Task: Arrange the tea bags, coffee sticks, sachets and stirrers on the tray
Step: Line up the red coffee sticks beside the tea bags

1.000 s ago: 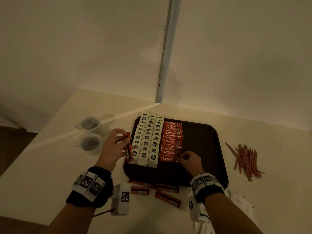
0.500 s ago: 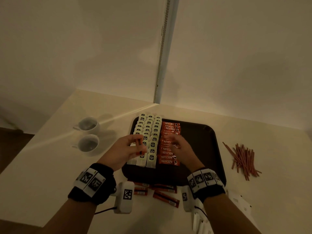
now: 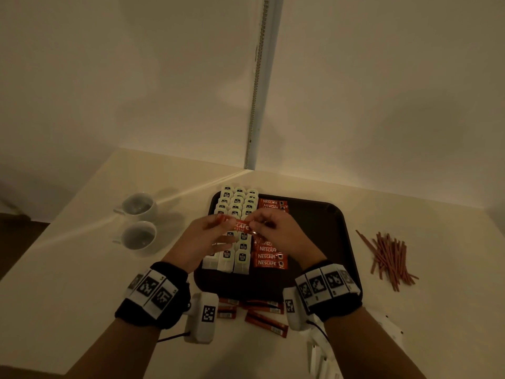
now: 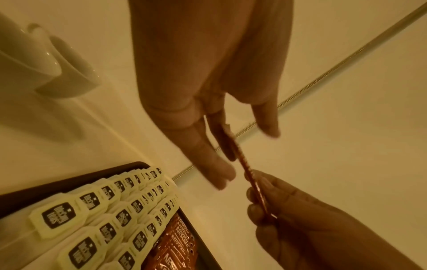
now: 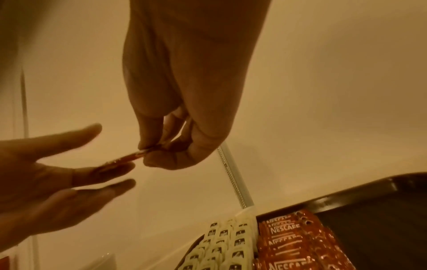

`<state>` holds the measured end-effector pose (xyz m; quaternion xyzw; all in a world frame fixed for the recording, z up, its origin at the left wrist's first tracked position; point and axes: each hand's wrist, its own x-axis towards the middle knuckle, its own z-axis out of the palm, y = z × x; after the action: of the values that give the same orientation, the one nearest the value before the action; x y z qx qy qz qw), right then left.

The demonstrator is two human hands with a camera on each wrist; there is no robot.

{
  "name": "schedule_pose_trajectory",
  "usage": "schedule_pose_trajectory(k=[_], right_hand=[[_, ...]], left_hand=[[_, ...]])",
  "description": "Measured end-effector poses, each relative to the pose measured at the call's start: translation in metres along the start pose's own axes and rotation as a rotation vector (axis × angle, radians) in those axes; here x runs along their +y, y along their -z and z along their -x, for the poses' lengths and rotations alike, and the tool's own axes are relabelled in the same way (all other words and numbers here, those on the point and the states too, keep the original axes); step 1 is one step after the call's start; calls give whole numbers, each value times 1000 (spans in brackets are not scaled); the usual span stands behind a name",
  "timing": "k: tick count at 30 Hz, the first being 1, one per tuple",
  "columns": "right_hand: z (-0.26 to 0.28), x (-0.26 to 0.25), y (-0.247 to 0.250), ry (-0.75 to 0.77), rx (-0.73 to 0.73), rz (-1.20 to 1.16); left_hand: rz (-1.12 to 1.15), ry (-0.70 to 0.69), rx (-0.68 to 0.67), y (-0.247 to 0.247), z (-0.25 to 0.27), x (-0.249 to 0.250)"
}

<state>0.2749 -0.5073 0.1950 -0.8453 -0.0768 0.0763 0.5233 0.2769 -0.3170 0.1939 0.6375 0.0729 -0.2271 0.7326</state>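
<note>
Above the table's (image 3: 82, 269) tray (image 3: 322, 231), your right hand (image 3: 276, 231) pinches a stick (image 3: 240, 225) off your left hand's (image 3: 207, 236) straight fingers, probably for the coffee row.

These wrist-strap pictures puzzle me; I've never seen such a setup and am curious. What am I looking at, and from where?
A person works with bare hands, wearing cameras. One picture looks down from the head; the other two look along each wrist at the fingers. On the table a dark tray holds rows of tea bags and coffee sticks. Stirrers, two cups and loose sticks lie off it. The right hand pinches one coffee stick; the left hand, fingers straight, touches its other end.
</note>
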Motion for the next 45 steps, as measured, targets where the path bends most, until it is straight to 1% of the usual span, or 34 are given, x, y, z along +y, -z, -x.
schedule_pose_trajectory(k=[5, 7, 9, 12, 16, 18, 20, 22, 25, 28, 31, 35, 39, 41, 45], right_hand=[[1, -9, 2, 18, 44, 56], [2, -12, 2, 19, 49, 34], [4, -14, 0, 6, 48, -42], [6, -14, -2, -32, 57, -158], [8, -13, 4, -160, 65, -414], [9, -11, 6, -180, 44, -460], [9, -7, 6, -185, 20, -424], [8, -3, 6, -189, 7, -333], [7, 3, 11, -153, 13, -68], [9, 18, 22, -187, -6, 61], [19, 49, 33, -253, -14, 177], [37, 88, 30, -356, -20, 236], [47, 114, 13, -483, -12, 182], [46, 121, 4, -497, 18, 177], [39, 125, -6, -507, 150, 170]], left_hand=[[-123, -174, 42, -2, -1, -6], [-148, -232, 46, -3, -1, -7], [-137, -278, 36, -5, 1, -6], [-141, -309, 11, -10, 1, -4], [-104, -311, 52, -9, -1, -7], [-103, -303, 70, -7, -3, -8], [-120, -301, 85, -6, -5, -11], [-153, -298, 87, -6, -6, -13], [-232, -298, 70, -3, -5, -16], [-326, -251, 37, 9, 1, -19], [-329, -176, 46, 32, 14, -26], [-381, -110, 123, 75, 41, -45], [-359, -37, 249, 108, 67, -72], [-328, 22, 290, 122, 78, -87], [-295, 126, 352, 142, 100, -110]])
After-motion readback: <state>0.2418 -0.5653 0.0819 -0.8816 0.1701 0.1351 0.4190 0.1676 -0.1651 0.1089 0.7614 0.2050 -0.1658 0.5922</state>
